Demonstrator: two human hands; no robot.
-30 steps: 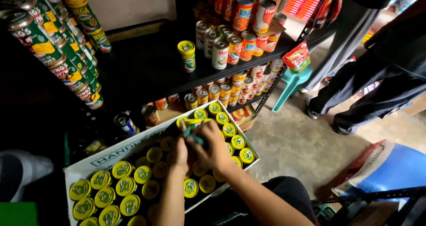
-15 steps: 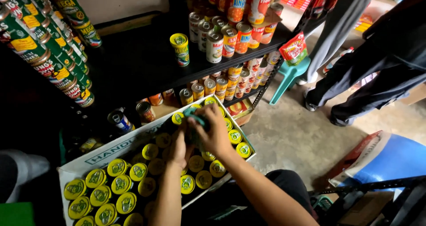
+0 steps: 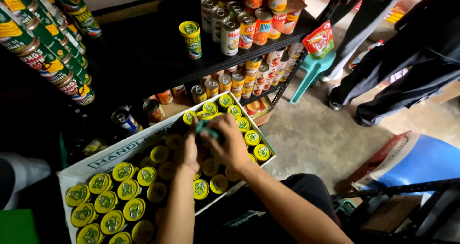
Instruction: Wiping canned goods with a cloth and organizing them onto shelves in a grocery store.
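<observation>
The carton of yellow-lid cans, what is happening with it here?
A person bends over a white cardboard carton packed with green cans with yellow lids. Both hands meet over its middle: the left hand and the right hand grip one green can between them, just above the rows. One such can stands alone on the black shelf. Another person's legs are at the right.

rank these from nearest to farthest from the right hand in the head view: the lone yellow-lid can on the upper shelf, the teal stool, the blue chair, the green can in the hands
1. green can, held at the right hand, over the box.
2. yellow-lid can, up on the shelf.
3. teal stool, upper right, beside the shelf.
4. blue chair, far right on the floor.
</observation>
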